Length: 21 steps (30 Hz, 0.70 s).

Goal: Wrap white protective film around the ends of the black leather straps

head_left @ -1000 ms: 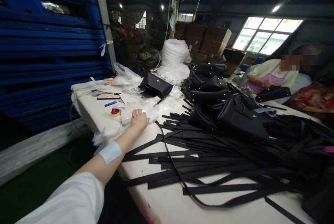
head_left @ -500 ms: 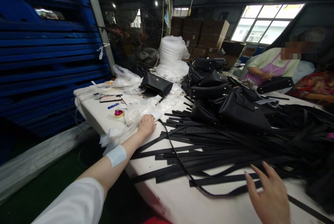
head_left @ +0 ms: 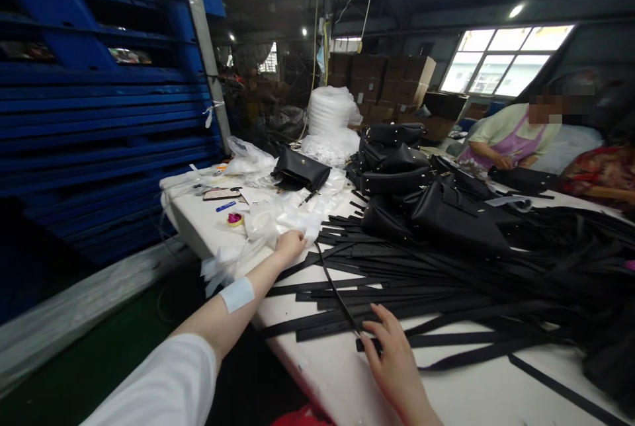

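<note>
My left hand (head_left: 292,245) reaches forward over clear plastic bags (head_left: 282,214), its fingers curled closed on the edge of a plastic bag. Just right of its fingertips begins a thin black strap (head_left: 333,284), which runs toward me across the table. My right hand (head_left: 393,350) is over the near part of that strap, fingers apart; the thumb is beside the strap and a firm grip does not show. Under and beyond it lie many flat black straps (head_left: 347,294) in a spread pile. A black handbag (head_left: 301,171) rests on the plastic ahead of my left hand.
Black handbags (head_left: 397,174) are heaped behind the straps. On the left of the white table (head_left: 198,221) lie a phone (head_left: 221,194), a blue marker (head_left: 225,206) and a tape roll (head_left: 235,219). Blue pallets (head_left: 109,122) stand left. A co-worker (head_left: 510,138) handles a bag across the table.
My right hand has moved left to the thin strap. The strap's near loop is drawn straighter. My left hand's fingers have curled over the plastic. The view has tilted up slightly.
</note>
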{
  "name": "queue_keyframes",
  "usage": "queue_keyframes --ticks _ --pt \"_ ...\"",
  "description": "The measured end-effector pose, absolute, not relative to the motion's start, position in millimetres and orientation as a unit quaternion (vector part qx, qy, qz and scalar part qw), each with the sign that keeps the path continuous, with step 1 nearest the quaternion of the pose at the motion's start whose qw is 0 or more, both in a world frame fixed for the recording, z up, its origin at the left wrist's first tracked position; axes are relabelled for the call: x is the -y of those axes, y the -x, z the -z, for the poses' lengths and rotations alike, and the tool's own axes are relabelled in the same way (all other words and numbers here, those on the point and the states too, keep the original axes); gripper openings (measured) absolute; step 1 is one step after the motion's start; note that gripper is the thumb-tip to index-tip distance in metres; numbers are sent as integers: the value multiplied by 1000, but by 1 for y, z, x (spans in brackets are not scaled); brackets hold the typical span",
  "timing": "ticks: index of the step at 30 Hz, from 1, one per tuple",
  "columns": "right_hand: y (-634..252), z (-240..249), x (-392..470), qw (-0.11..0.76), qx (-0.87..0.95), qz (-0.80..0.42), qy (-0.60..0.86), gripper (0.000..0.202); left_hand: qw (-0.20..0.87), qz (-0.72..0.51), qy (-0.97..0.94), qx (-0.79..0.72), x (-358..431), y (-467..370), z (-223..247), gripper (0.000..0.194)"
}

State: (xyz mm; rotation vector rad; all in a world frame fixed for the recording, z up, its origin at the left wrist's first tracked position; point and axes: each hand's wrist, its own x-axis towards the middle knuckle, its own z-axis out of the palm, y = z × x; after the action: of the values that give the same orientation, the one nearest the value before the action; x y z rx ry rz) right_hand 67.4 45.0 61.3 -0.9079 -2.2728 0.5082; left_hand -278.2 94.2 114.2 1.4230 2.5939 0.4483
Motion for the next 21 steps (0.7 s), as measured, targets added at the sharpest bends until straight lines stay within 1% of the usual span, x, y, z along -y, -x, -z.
queue_keyframes --ticks 2,4,6,8,9,11,12,14,16,19,21 --pt "-67 -56 -45 323 845 -249 345 19 36 -173 -529 -830 -79 255 -126 20" --pt "-66 -57 -46 345 809 -321 350 20 8 -192 -590 -784 -59 227 -137 26" --pt "-64 -63 -45 365 756 -415 351 22 7 -199 -648 -736 -33 193 -147 33" --pt "-61 -71 -41 372 668 -554 328 32 31 -190 -705 -683 -4 158 -151 34" --pt "-59 -75 -38 362 605 -640 305 38 51 -181 -737 -650 11 142 -151 34" --pt "-55 -80 -31 319 454 -794 248 47 107 -168 -784 -587 36 114 -147 34" --pt "-53 -81 -29 297 384 -845 225 45 139 -166 -794 -568 46 104 -145 34" --pt "-54 -82 -27 285 275 -895 206 34 208 -162 -781 -566 60 92 -140 32" --pt "-60 -80 -31 313 187 -909 202 29 277 -154 -743 -589 68 93 -137 26" --pt "-79 -75 -46 362 85 -910 184 37 371 -147 -681 -614 79 117 -136 31" --pt "-92 -71 -57 394 69 -899 177 41 435 -150 -633 -622 93 144 -134 37"
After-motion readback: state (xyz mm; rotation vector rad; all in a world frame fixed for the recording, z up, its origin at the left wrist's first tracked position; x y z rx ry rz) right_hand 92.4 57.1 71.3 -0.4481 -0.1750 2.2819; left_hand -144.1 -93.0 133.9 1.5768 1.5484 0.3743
